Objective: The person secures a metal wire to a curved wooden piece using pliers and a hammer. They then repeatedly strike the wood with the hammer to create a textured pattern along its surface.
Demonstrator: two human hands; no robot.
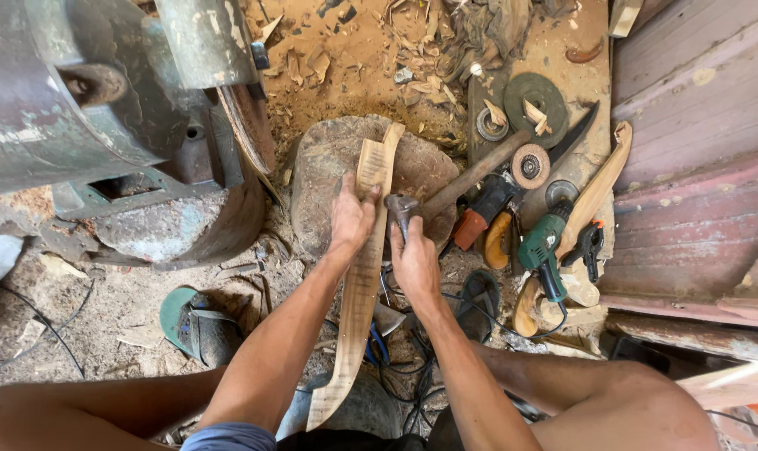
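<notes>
- A big grey machine (103, 125) fills the left side, its rusty blade edge (249, 125) hanging close beside the stump.
- A green sandal (191, 326) lies on the dirt floor, left of the person's left arm.
- The left hand (351, 219) is clamped on a long curved wooden plank (362, 276), pressing it onto the stump (337, 175); the plank's far end rests on the stump, its near end reaches down between the knees.
- The right hand (414, 263) is closed around a hammer (446, 192), its head just beside the plank and its handle slanting up to the right.
- Right of the stump, crowded together: grinding discs (536, 96), an orange-handled tool (483, 209), a green power tool (542, 246) and another carved piece (596, 192).
- Wood chips (354, 50) litter the ground behind the stump.
</notes>
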